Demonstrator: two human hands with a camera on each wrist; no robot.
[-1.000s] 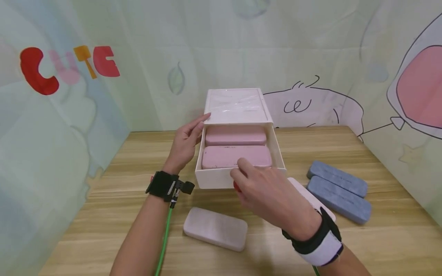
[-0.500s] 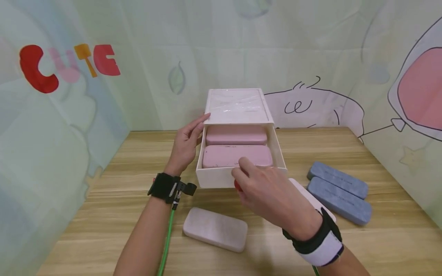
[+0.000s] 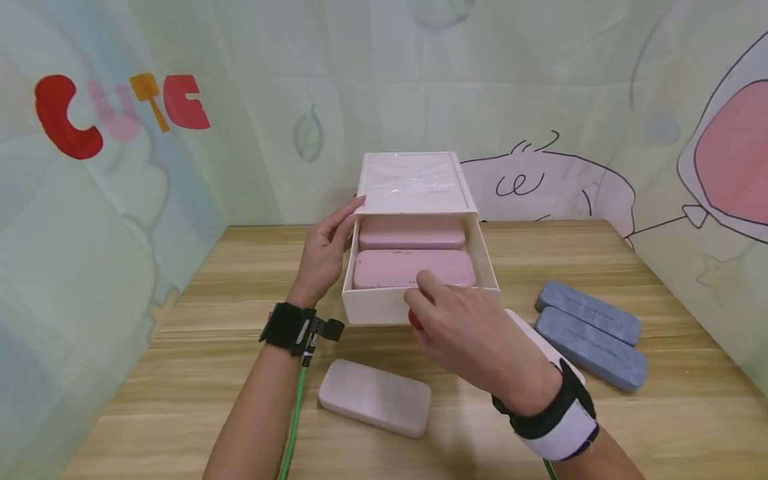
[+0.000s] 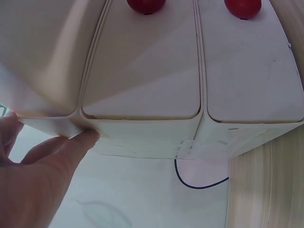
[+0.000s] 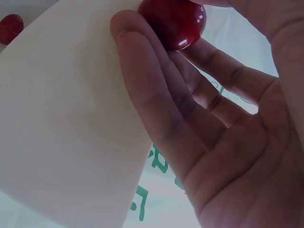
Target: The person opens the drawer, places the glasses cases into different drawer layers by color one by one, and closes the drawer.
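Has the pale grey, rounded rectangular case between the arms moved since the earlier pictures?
No: the pale grey rounded case keeps its place against the brown wood-grain tabletop.

The drawer (image 3: 375, 307) is white, its knob (image 5: 173, 23) red, two cases (image 3: 390, 267) pink, the tabletop (image 3: 150, 400) streaked brown.

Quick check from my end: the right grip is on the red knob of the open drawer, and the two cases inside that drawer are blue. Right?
The colour is wrong: the front case and rear case in the open drawer are pink, as the head view shows. The right grip is on the red knob, as you say.
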